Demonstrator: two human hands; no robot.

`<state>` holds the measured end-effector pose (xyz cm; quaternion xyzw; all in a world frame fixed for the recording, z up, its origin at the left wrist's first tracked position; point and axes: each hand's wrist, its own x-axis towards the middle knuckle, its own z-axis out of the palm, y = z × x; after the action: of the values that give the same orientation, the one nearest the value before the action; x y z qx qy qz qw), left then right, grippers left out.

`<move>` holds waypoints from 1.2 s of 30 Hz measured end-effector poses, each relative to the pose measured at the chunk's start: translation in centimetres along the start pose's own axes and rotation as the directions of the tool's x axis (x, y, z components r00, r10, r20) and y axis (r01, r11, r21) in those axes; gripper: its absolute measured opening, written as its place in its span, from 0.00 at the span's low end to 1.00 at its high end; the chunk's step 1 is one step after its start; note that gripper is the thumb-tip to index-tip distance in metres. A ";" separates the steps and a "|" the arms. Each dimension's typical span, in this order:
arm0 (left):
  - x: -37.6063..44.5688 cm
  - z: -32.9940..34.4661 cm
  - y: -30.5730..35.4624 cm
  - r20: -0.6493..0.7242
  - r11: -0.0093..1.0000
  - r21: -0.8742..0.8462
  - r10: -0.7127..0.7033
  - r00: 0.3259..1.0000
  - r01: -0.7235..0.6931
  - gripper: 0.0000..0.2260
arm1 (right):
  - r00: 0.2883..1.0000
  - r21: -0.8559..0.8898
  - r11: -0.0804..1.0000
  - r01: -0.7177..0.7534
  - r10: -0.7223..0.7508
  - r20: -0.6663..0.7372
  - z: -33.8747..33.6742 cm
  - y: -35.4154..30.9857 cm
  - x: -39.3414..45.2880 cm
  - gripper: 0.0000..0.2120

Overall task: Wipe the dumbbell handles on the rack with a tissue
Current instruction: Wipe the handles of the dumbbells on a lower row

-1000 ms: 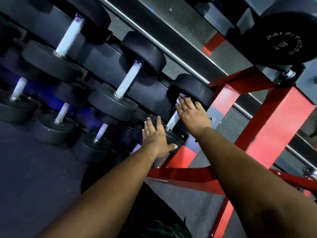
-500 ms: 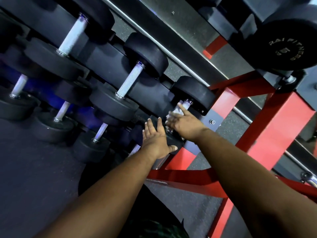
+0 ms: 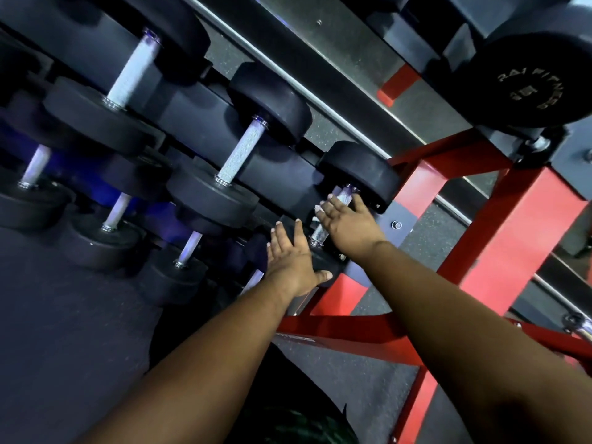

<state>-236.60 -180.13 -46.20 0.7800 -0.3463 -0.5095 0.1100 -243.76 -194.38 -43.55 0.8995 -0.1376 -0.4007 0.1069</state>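
The rightmost dumbbell point(image 3: 362, 171) lies on the middle tier of the rack, black heads at both ends and a knurled steel handle point(image 3: 344, 195) between them. My right hand point(image 3: 349, 225) lies over the middle of that handle, fingers curled across it. A scrap of white tissue point(image 3: 335, 191) shows at the fingertips; the rest is hidden under the palm. My left hand point(image 3: 290, 254) rests flat on the near head of the same dumbbell, fingers spread, thumb hooked over its edge.
More black dumbbells with steel handles point(image 3: 241, 160) fill the rack to the left, with a lower row point(image 3: 189, 248) beneath. A red rack frame point(image 3: 499, 251) stands on the right. A large dumbbell point(image 3: 528, 81) sits on the tier above. Dark rubber floor point(image 3: 48, 331) lies below left.
My right hand has slid down the handle from its far end toward the middle, uncovering the far end. My left hand has stayed on the near head.
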 end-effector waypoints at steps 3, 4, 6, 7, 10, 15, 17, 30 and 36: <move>-0.1 -0.2 0.1 0.005 1.000 -0.012 0.003 1.000 -0.003 0.60 | 0.998 0.094 0.994 0.053 -0.056 0.031 0.3 -2.4 -1.0 0.26; -0.2 -0.3 0.1 0.010 1.000 -0.017 0.005 1.000 -0.005 0.61 | 0.998 0.156 0.986 0.053 -0.055 0.007 0.4 -2.9 -1.5 0.26; -0.1 -0.6 0.1 0.030 1.000 -0.015 0.001 1.000 -0.001 0.61 | 0.993 0.405 0.913 -0.047 0.085 -0.077 0.9 -3.6 -2.3 0.27; 0.0 -0.6 0.1 0.046 1.000 -0.010 -0.005 0.999 0.005 0.62 | 0.960 0.607 0.786 -0.120 0.248 -0.131 1.2 -3.9 -2.9 0.28; 0.0 -0.7 0.3 0.050 1.000 0.011 -0.018 0.999 0.017 0.62 | 0.599 0.980 -0.089 -0.179 0.780 0.180 2.6 -4.5 -3.1 0.23; -0.1 -0.2 0.1 0.005 1.000 0.005 -0.001 1.000 0.001 0.61 | 0.723 0.531 -0.835 0.145 0.455 0.519 1.1 -4.5 0.4 0.22; 0.1 -0.2 -0.1 0.003 1.000 0.014 -0.002 1.000 0.002 0.61 | 0.693 0.525 -0.825 0.208 0.503 0.516 0.3 -2.4 1.8 0.20; -0.1 -0.6 0.1 0.011 1.000 0.020 -0.018 1.000 0.018 0.62 | 0.787 0.418 -0.899 0.132 0.351 0.507 0.6 0.8 4.5 0.03; -0.2 -1.1 0.2 0.055 0.999 -0.001 -0.046 0.997 0.046 0.62 | 0.804 0.753 -0.646 -0.128 0.377 0.459 3.5 -4.4 2.1 0.09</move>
<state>-235.77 -180.39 -45.42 0.7733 -0.3304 -0.5337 0.0894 -244.26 -191.20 -48.64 0.4516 -0.6653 0.0496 -0.5925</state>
